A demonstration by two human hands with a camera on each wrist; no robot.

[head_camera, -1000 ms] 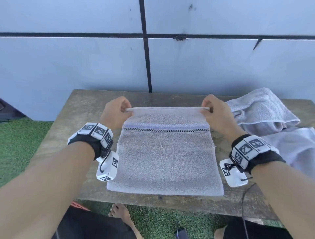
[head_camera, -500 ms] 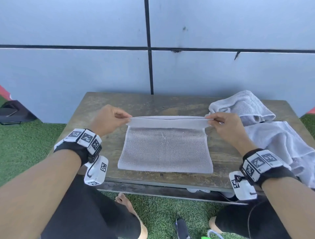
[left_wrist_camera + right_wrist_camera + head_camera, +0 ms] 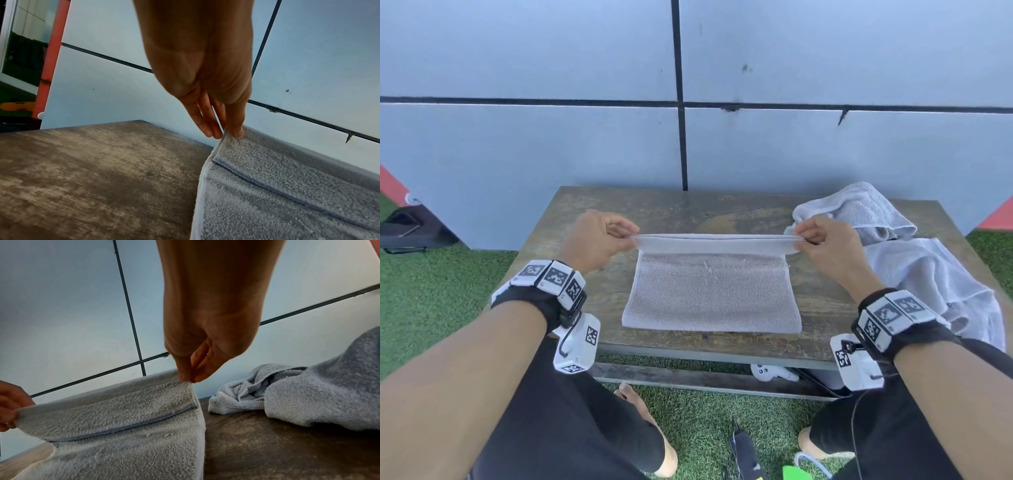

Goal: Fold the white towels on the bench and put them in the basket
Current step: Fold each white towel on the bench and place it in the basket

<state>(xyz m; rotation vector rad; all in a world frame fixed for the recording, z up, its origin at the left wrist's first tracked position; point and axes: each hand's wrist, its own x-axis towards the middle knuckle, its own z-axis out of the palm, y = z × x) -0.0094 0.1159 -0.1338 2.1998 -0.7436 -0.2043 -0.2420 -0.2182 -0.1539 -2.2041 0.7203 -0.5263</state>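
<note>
Crumpled towels (image 3: 914, 260) just right of right hand (image 3: 825, 243) | left hand (image 3: 592, 240), right hand pinch towel (image 3: 712, 294) far corners, raised | bench (image 3: 592, 294) bare left.

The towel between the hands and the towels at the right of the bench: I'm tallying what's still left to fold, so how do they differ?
The held towel lies spread flat and squared; the right-hand towels lie crumpled in a heap. The left hand and right hand pinch the held towel's raised far edge; nothing touches the heap. The held towel sits mid-bench; the heap spills over the right edge. All are white terry.
</note>
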